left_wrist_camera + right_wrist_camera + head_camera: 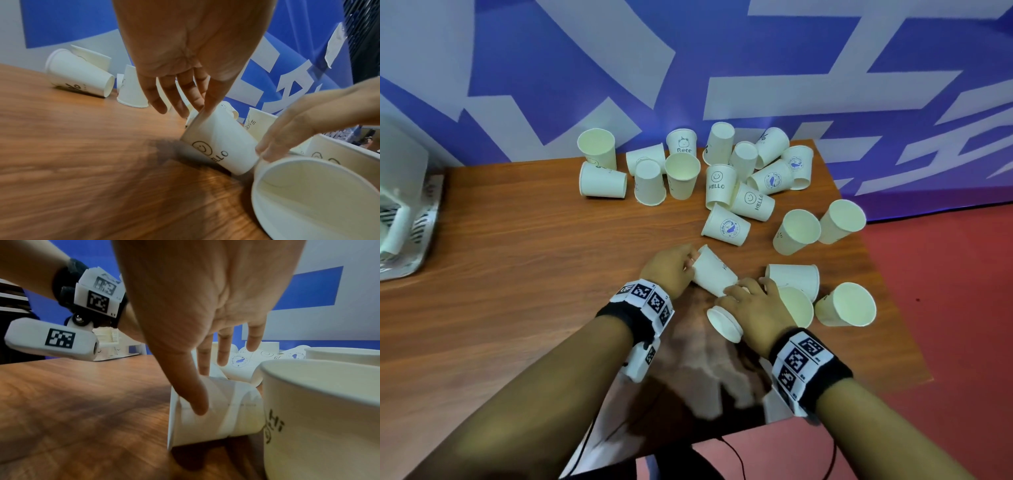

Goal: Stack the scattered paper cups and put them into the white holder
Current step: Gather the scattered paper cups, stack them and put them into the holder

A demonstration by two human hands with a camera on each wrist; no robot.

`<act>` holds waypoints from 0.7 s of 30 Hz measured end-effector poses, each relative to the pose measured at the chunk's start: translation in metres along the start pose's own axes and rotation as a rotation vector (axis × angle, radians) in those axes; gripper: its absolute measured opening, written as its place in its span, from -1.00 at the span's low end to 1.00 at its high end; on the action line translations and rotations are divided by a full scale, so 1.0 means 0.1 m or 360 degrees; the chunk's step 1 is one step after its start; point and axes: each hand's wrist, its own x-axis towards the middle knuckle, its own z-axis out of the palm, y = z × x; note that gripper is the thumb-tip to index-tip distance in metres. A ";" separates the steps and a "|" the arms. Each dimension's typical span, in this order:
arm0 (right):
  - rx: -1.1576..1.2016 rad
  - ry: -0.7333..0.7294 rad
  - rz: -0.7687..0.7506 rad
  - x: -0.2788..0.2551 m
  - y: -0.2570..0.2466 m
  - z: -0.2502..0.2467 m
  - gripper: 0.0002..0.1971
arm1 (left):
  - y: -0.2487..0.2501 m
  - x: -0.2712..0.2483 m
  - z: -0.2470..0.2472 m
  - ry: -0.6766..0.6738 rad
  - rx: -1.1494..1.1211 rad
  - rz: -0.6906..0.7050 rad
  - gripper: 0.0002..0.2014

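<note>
A white paper cup printed HELLO (pixel 710 270) (pixel 222 142) lies tilted on the wooden table (pixel 517 274). My left hand (pixel 688 262) (pixel 185 104) touches its far end with straight fingers. My right hand (pixel 743 291) (pixel 211 386) arches over a second cup (pixel 724 323) (pixel 191 426) (pixel 318 194) lying on its side, thumb on one wall and fingers behind it. The HELLO cup's near end rests against this cup; the hand hides how they join. Several more cups (pixel 722 185) lie scattered across the back. The white holder (pixel 397 219) stands at the far left, blurred.
Close to my right hand are a cup marked Hi (pixel 796 308) (pixel 318 418), another on its side (pixel 796 277) and one (pixel 846 305) near the table's right edge. Two more (pixel 798 231) lie further back. A blue and white wall (pixel 688 68) backs the table.
</note>
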 end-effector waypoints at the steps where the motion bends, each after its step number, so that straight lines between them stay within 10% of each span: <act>1: -0.0040 0.0009 -0.0018 0.01 -0.02 0.01 -0.36 | -0.02 -0.02 -0.02 0.0013 0.0001 0.0001 -0.74; 10: 0.0094 -0.0016 -0.0042 0.14 -0.23 -0.02 -0.25 | -0.31 -0.32 -0.36 0.0235 0.0015 0.0007 -0.80; 21: 0.0085 0.0078 -0.0120 0.52 -0.75 -0.36 -0.60 | -0.67 -1.01 -1.07 0.0553 0.0138 -0.0075 -0.84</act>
